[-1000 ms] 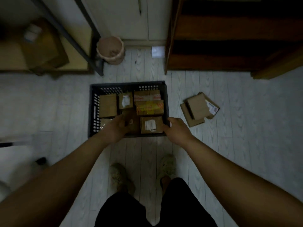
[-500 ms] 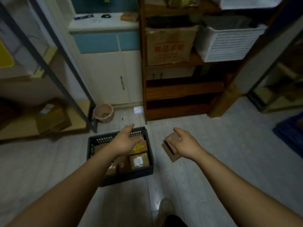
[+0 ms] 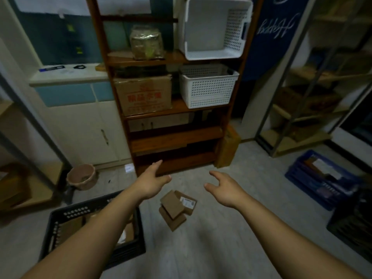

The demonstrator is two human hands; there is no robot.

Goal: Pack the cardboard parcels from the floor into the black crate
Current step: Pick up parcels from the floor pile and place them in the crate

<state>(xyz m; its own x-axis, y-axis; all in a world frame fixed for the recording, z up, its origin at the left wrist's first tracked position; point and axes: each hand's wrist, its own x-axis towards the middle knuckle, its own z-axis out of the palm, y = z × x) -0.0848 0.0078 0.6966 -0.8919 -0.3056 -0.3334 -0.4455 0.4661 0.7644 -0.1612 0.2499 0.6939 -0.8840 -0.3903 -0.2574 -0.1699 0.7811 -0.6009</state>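
Observation:
The black crate (image 3: 60, 216) stands on the floor at the lower left, with several cardboard parcels inside, partly hidden by my left forearm. A small pile of flat cardboard parcels (image 3: 175, 208) lies on the floor to the right of the crate; one carries a white label. My left hand (image 3: 153, 182) is held out in the air above and left of the pile, fingers relaxed, holding nothing. My right hand (image 3: 223, 188) hovers above and right of the pile, fingers spread and slightly bent, empty.
A wooden shelf unit (image 3: 173, 141) stands straight ahead with a cardboard box and white baskets (image 3: 207, 87). A pink bucket (image 3: 81, 179) sits by the left rack. A blue crate (image 3: 318, 178) and a dark crate (image 3: 354, 222) are on the right floor.
The view has tilted up from the crate toward the shelf. Both hands have left the crate's parcels and rim and now hang empty in the air either side of the floor pile.

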